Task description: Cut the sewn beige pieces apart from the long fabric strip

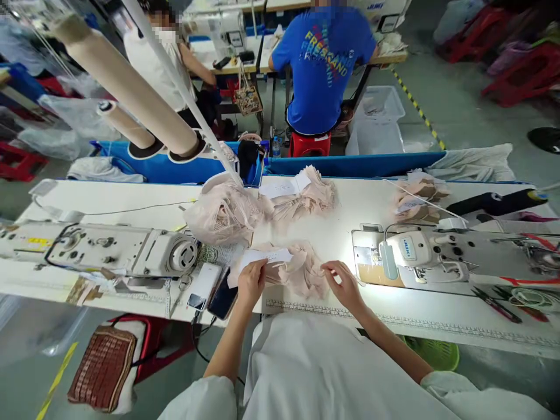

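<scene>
A bundle of thin, pale pink fabric pieces (306, 274) lies on the white table in front of me. Across its left part rests a white paper slip (273, 255) with small printed marks. My left hand (251, 283) is closed at the lower edge of the slip, pinching it against the fabric. At the bundle's right edge, my right hand (343, 284) has thumb and forefinger pinched together on the fabric. Behind are a loose heap of the same fabric (225, 210) and a second bundle (317, 195) with its own paper slip (284, 186).
One sewing machine (420, 251) stands at right, another (126, 251) at left. A phone (223, 294) and white power bank (205, 284) lie beside my left hand. Scissors (496, 304) lie at far right. Thread cones (131, 87) rise at upper left. Two people sit beyond.
</scene>
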Motion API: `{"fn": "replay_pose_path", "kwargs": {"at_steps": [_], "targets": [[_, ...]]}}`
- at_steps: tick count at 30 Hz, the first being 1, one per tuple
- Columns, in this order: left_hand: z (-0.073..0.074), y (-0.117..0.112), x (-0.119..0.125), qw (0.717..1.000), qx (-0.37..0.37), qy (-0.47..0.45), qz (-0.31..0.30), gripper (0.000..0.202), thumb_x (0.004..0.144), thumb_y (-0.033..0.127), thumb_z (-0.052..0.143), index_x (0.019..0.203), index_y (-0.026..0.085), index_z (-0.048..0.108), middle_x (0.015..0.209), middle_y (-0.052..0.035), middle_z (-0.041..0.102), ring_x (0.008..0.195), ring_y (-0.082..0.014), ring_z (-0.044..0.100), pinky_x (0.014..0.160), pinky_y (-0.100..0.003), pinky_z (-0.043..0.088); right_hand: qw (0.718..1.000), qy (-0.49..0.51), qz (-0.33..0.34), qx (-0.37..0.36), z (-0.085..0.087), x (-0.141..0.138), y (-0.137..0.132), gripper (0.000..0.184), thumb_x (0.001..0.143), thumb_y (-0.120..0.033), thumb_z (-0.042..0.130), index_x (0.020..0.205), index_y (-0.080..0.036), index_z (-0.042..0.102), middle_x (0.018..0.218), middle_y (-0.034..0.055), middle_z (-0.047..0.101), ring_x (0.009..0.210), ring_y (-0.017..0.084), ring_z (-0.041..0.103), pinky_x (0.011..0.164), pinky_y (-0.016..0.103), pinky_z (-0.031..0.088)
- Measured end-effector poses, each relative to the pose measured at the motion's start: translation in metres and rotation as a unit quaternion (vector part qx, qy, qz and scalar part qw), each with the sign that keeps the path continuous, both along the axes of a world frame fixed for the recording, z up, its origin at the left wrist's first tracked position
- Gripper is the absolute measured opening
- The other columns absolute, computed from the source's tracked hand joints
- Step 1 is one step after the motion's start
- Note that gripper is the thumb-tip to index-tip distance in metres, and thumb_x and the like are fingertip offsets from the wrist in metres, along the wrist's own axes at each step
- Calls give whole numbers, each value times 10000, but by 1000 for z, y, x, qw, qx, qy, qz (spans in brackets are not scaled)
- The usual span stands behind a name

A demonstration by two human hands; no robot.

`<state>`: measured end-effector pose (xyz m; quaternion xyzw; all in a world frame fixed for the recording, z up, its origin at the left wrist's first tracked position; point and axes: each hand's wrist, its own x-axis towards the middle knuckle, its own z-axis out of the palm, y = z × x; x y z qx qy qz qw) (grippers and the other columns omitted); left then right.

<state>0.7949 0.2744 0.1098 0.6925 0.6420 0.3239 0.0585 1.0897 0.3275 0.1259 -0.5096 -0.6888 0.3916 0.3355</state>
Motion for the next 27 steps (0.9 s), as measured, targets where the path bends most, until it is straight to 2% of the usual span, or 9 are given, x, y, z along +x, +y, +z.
{"fn": "replay_pose_path", "kwargs": {"at_steps": [3,8,12,14,17,19,21,24,27], "targets": [[5,-5,14,1000,-4,10,26,237,973,146,473,1132,203,639,997,-89,752,897,-226,720,756,-355,577,995,3,86,46,7,-26,14,287,957,-478,542,1019,-231,675,1017,102,676,996,257,602,868,422,518],[18,-8,30,999,7,25,38,223,976,148,489,1136,202,634,1055,-81,751,960,-213,712,815,-352,568,986,-6,146,83,-1,-67,19,259,964,-414,567,822,-211,639,889,92,631,883,245,569,820,392,486],[20,-13,37,998,48,27,15,186,986,194,500,1102,185,646,1025,-100,748,926,-231,712,808,-373,572,985,-49,124,113,-8,-52,2,84,910,-285,623,890,-212,658,823,41,630,824,196,583,796,318,490],[11,-14,37,998,60,33,14,183,984,224,527,1118,187,645,993,-94,745,876,-225,710,770,-357,577,986,-91,71,122,-16,-23,-2,115,883,-229,629,987,-236,676,810,8,636,778,164,592,773,271,500],[-8,-7,32,999,43,20,6,205,970,239,565,1159,231,641,1016,-81,740,845,-231,702,732,-363,578,971,-183,-103,111,-29,56,-3,187,895,-173,534,998,-234,677,868,36,644,816,181,605,793,288,519],[-17,-2,28,999,34,22,-22,215,966,246,570,1168,257,641,1024,-76,739,860,-246,697,742,-387,579,933,-245,-247,91,-31,127,-8,244,890,-151,461,1007,-205,668,958,97,644,944,240,600,880,374,517],[-19,1,26,998,33,29,-38,211,963,253,570,1160,267,647,1014,-74,740,865,-256,691,755,-405,577,887,-293,-351,64,-26,197,-15,315,853,-146,447,1091,-169,652,1077,154,631,1071,295,557,962,467,480],[-10,2,26,998,30,24,-43,181,967,276,556,1108,251,667,977,-72,746,860,-252,693,769,-395,576,844,-338,-417,18,-13,274,-17,441,786,-127,467,1201,-98,613,1183,223,601,1151,341,503,986,527,429],[1,3,29,999,3,0,-54,215,987,320,502,1036,211,681,919,-81,747,846,-245,698,751,-373,581,834,-365,-413,-31,-7,311,-7,439,768,-103,454,1164,-73,641,1171,270,592,1163,378,482,910,517,411]]}}
